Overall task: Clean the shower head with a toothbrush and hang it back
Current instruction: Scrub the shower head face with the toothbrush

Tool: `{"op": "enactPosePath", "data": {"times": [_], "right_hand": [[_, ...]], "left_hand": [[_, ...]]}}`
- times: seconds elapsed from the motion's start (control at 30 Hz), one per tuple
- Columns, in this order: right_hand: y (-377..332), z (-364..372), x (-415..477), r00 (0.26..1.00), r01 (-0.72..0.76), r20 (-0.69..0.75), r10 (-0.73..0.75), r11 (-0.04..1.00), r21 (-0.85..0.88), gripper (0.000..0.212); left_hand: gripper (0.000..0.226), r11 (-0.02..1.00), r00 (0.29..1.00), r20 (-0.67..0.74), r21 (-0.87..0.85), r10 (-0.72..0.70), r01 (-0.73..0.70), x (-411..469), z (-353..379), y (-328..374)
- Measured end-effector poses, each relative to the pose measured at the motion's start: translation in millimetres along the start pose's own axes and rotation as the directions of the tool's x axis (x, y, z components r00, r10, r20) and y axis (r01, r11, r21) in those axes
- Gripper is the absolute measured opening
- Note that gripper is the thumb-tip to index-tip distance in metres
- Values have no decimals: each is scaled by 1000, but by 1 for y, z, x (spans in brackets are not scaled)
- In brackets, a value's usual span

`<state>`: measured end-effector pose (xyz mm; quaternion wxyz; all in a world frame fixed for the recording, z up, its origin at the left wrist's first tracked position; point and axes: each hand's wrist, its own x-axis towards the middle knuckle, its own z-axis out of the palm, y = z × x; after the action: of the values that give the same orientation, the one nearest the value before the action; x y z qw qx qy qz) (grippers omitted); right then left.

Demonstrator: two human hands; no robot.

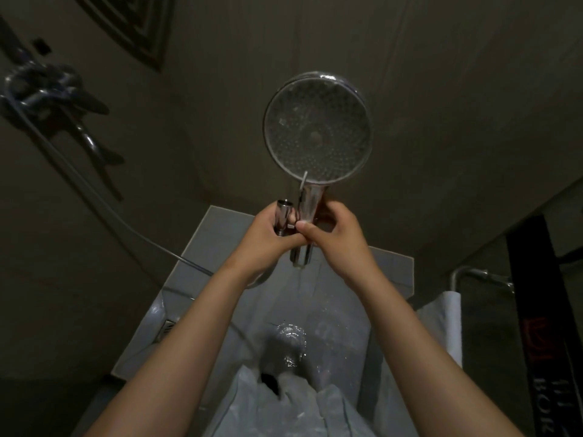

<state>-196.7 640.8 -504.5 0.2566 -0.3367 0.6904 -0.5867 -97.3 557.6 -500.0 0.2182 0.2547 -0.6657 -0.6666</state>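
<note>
Two forearms reach forward above one wet tiled floor [202, 263]. One left hand [268, 238] has its fingers curled round one chrome hose fitting [281, 216], and one hose [157, 247] trails off to the left. One right hand [334, 234], touching the left, grips the handle of one shower head [317, 127], which is held upright with its round face toward the camera. Beyond are one wall tap [47, 89] on the left and one white towel [448, 316] on the right.

Tap [47, 86] blurred — black cloth [533, 294] cut off at edge.
</note>
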Motion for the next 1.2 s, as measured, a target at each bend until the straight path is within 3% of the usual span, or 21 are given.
{"op": "enactPosePath", "data": {"times": [0.27, 0.4, 0.6, 0.7, 0.9, 1.2], "right_hand": [[-8, 7, 10, 989, 15, 148, -26, 997, 77, 26], [-4, 19, 15, 996, 52, 78, -48, 997, -52, 21], [-5, 53, 20, 994, 38, 101, -32, 998, -58, 24], [-10, 73, 30, 993, 61, 103, -51, 994, -94, 18], [-33, 120, 62, 998, 54, 38, -52, 998, -44, 38], [-66, 181, 104, 991, 126, 48, -127, 992, 23, 34]], "left_hand": [[31, 999, 992, -126, 0, 32, -32, -4, -7, 3], [36, 999, 986, -164, -12, 41, -43, -3, -11, 4], [25, 1000, 985, -173, 3, 27, -27, -1, -44, 0], [34, 999, 978, -203, 22, 43, -39, 4, -65, -1], [42, 995, 964, -246, 26, 97, -94, 22, -115, 14], [42, 987, 929, -336, 21, 155, -157, 50, -184, 26]]}}
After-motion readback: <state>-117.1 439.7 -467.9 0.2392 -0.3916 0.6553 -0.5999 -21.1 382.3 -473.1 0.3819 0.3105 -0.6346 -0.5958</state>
